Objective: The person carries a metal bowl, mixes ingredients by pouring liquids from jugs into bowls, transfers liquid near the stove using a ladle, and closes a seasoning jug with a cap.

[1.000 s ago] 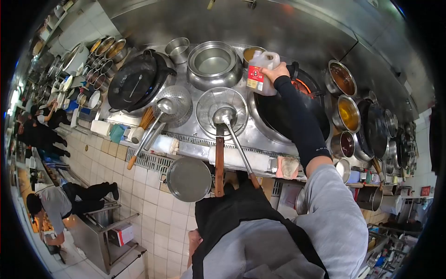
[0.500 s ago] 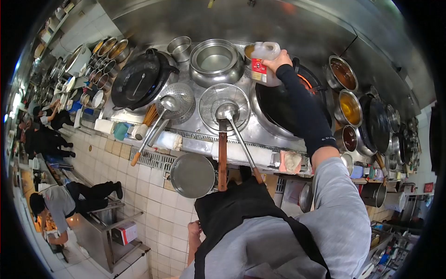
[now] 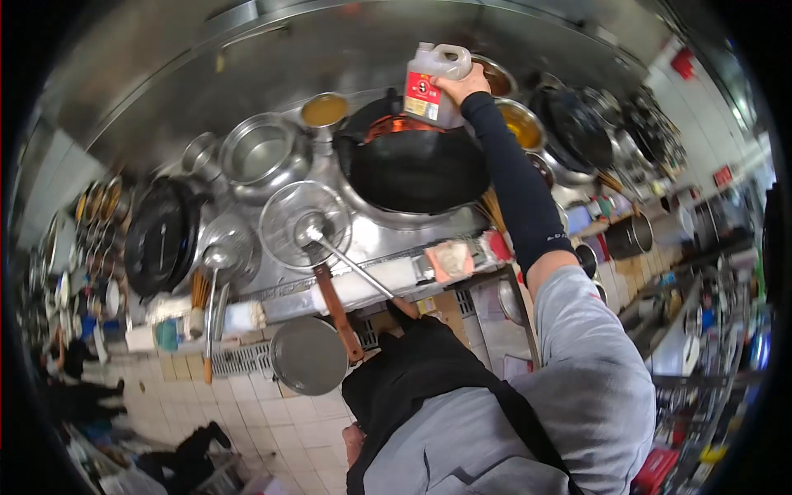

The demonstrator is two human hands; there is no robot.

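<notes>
A translucent jug [image 3: 436, 92] with a red label is held up behind the black wok [image 3: 417, 169]. My right hand [image 3: 464, 84] is closed on the side of the jug by its handle. Orange glow [image 3: 400, 125] shows at the wok's back edge, just under the jug. Low at my left side, beside the black apron [image 3: 412, 363], my left hand [image 3: 355, 441] is partly visible; its fingers are hidden.
Left of the wok are a steel pot [image 3: 257, 153], a wire strainer [image 3: 305, 224] with a ladle [image 3: 312, 229] on it, and a perforated skimmer [image 3: 229, 247]. Bowls of sauce, one yellow [image 3: 520, 125], stand to the right. Other people are at the lower left.
The view has turned toward the right. My right hand has carried the jug from the wok's left side to behind the wok, by the glow.
</notes>
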